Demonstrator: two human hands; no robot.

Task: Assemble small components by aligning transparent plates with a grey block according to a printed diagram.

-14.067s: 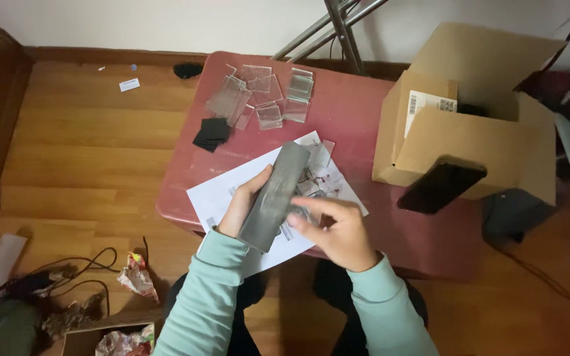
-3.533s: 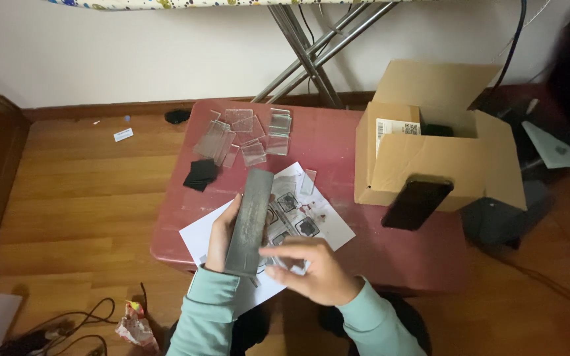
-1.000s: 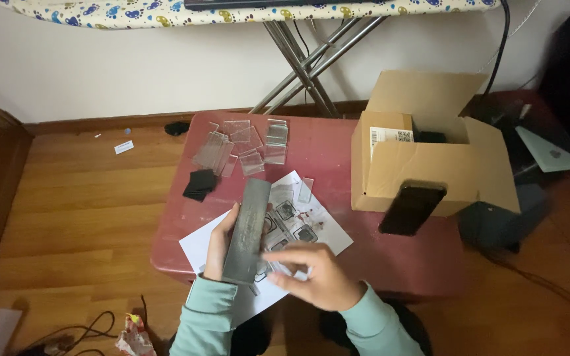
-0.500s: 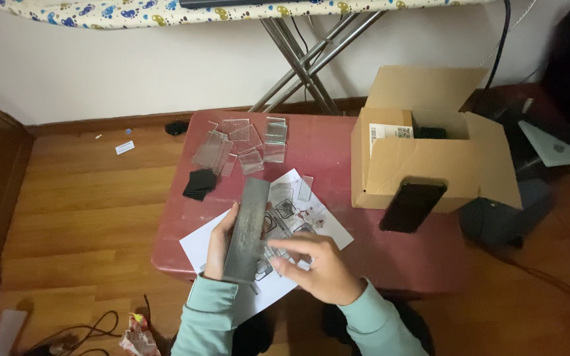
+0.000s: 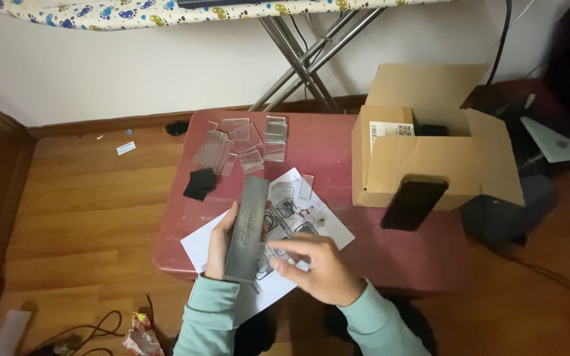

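Note:
My left hand [image 5: 219, 240] grips a long grey flat strip [image 5: 249, 227], held upright along its length over a white printed sheet [image 5: 318, 221] on the low red table [image 5: 324, 148]. My right hand [image 5: 318, 267] hovers just right of the strip's lower end with its fingers stretched toward it; whether it pinches anything small I cannot tell. Small clear plastic pieces [image 5: 285, 198] lie on the sheet beside the strip. Both arms wear pale green sleeves.
Several clear plastic pieces [image 5: 242, 142] and a black square [image 5: 200, 183] lie at the table's far left. An open cardboard box [image 5: 430, 155] stands on the right with a dark phone [image 5: 413, 203] leaning on it. Ironing board legs [image 5: 298, 53] rise behind. Cables [image 5: 80, 336] lie on the wood floor.
My right hand has shifted slightly beside the strip's lower end, its fingers now reaching left. The left hand and strip have stayed in place. The view has barely moved.

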